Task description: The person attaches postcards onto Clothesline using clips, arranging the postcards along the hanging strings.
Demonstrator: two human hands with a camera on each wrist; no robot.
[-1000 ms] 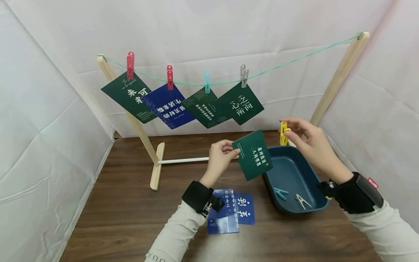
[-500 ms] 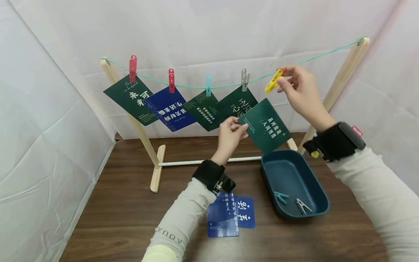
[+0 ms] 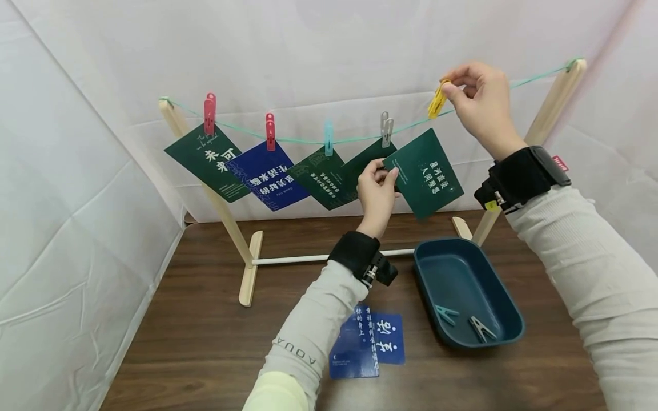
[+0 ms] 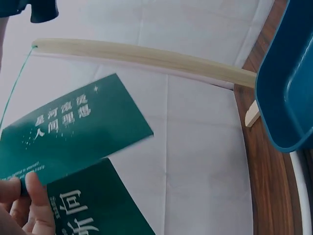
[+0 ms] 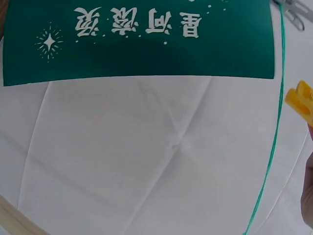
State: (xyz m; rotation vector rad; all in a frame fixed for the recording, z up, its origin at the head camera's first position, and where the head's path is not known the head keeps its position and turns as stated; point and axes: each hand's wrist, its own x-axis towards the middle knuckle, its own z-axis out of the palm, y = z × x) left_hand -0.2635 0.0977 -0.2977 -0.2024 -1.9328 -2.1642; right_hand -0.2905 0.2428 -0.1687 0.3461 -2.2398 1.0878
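We see a dark blue plastic tray (image 3: 506, 328) at lower right holding two small pegs (image 3: 465, 321), and blue printed cards (image 3: 377, 345) lying at bottom centre on the brown wooden table (image 3: 205, 342).

- The left hand (image 3: 377, 191) is raised at mid height, forearm angled upward, fingers (image 4: 36, 200) and thumb pinched together.
- The right hand (image 3: 475, 97) is lifted higher, wrist bent, fingertips pinching.
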